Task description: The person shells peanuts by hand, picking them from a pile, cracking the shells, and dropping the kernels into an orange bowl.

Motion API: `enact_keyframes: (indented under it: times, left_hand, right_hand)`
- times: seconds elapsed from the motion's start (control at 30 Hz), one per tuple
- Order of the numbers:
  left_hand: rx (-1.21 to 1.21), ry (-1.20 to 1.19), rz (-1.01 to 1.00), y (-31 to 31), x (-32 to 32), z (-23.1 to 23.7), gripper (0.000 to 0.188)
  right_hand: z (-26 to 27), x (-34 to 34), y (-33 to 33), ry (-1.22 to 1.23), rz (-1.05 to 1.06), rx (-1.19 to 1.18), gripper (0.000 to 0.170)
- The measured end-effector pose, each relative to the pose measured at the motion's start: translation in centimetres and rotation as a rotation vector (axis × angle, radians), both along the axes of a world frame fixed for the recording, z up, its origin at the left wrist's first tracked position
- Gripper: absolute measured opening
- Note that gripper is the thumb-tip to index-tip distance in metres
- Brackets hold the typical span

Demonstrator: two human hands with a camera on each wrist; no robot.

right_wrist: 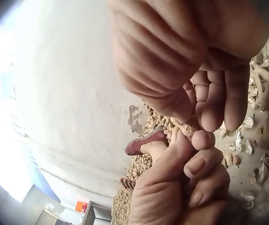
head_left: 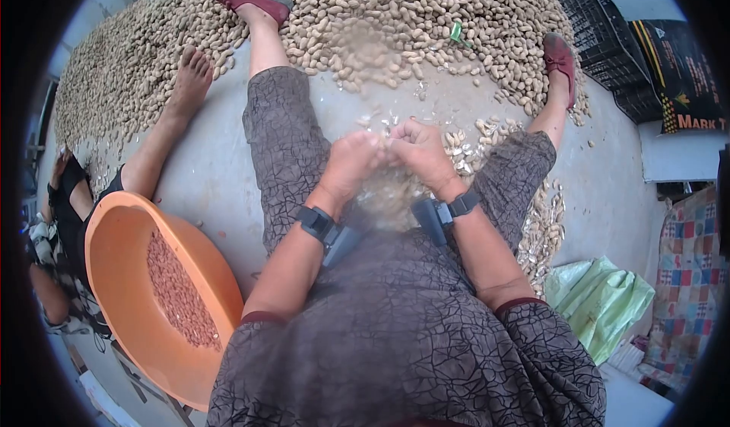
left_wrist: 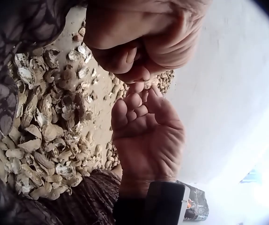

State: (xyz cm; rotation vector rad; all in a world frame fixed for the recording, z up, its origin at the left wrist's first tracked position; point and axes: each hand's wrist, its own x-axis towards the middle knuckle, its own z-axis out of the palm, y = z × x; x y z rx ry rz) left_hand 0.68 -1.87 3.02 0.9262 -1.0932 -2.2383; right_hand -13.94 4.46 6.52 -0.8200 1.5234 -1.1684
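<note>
My left hand (head_left: 351,165) and right hand (head_left: 423,152) meet fingertip to fingertip above the floor between the outstretched legs. Between them, a peanut (right_wrist: 187,128) in its tan shell is pinched by thumbs and forefingers, best seen in the right wrist view. Seen from the left wrist, the left hand (left_wrist: 144,37) is curled and covers most of the peanut, with the right hand (left_wrist: 148,136) facing it. Broken peanut shells (left_wrist: 45,159) lie heaped below the hands.
A large heap of unshelled peanuts (head_left: 334,16) spreads across the far floor. An orange basin (head_left: 114,275) with shelled red kernels (head_left: 179,290) stands at left, beside another person's bare leg (head_left: 160,130). Black crates (head_left: 601,39) and a green sack (head_left: 601,301) lie at right.
</note>
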Motion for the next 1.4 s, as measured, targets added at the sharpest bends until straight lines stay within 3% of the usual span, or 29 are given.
enact_keyframes:
  times: [0.27,0.5,0.6,0.67,0.8,0.87,1.17,1.3,1.37,1.4]
  left_hand:
    - [-0.316,-0.207,-0.055,0.3,0.0,0.7,0.017]
    - [-0.439,-0.154,-0.154,0.4,0.4,-0.5,0.015]
    - [-0.624,-0.214,-0.136,0.3,0.1,-1.3,0.015]
    - [-0.887,-0.433,-0.153,0.4,0.0,-0.3,0.015]
    - [-0.856,-0.397,-0.037,0.6,-0.6,-1.5,0.015]
    - [-0.453,-0.299,0.02,0.7,-0.7,-0.8,0.014]
    - [0.192,0.129,0.05,0.1,0.1,0.6,0.012]
    - [0.343,0.303,0.044,-0.2,0.5,0.2,0.014]
    - [0.382,0.412,0.001,-0.4,0.7,0.1,0.016]
    - [0.381,0.414,0.002,-0.4,0.7,-0.3,0.016]
  right_hand:
    - [-0.3,-0.2,0.2,0.055,0.077,0.003,0.009]
    - [1.2,-0.6,0.5,-0.045,0.133,0.102,0.011]
    - [0.6,-0.1,0.4,0.061,0.095,0.133,0.01]
    - [0.8,0.4,0.3,0.106,0.021,0.085,0.012]
    - [0.5,0.5,0.4,0.009,-0.063,0.056,0.007]
    - [0.1,0.3,0.4,-0.119,-0.107,0.035,0.006]
    - [-1.4,-0.3,0.6,-0.307,-0.057,-0.02,0.003]
    - [0.4,-1.1,0.9,-0.305,-0.026,-0.007,0.013]
    - [0.5,-2.5,0.6,0.004,0.199,0.048,0.019]
    - [0.4,-2.4,0.5,0.005,0.201,0.047,0.019]
